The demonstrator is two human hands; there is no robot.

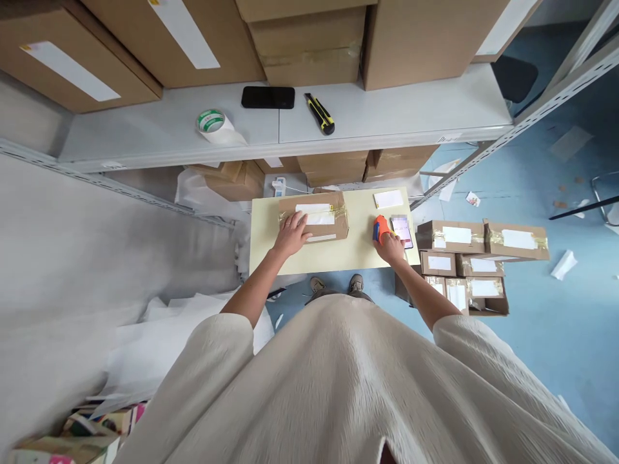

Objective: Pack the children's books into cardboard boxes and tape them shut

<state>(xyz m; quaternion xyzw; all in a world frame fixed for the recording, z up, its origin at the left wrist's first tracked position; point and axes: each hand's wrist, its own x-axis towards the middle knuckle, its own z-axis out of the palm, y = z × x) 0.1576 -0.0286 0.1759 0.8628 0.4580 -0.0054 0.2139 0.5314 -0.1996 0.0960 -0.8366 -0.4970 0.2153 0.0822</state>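
A taped cardboard box point(313, 227) with a white label point(316, 214) lies on the pale yellow table point(271, 259). My left hand point(291, 234) rests on the box's left part, fingers stretched out over its top and the label's edge. At the table's right side, my right hand point(389, 247) is closed on an orange and blue tape dispenser point(382, 227); the palm side is hidden. Just right of it lies a phone point(402, 231) with a lit screen. Behind them is a stack of white labels point(388, 198).
A grey shelf point(159, 138) above holds large cartons point(309, 51), a tape roll point(213, 122), a black phone point(267, 97) and a box cutter point(320, 114). Packed boxes point(457, 236) are stacked right of the table. White wrapping sheets point(140, 348) lie at left.
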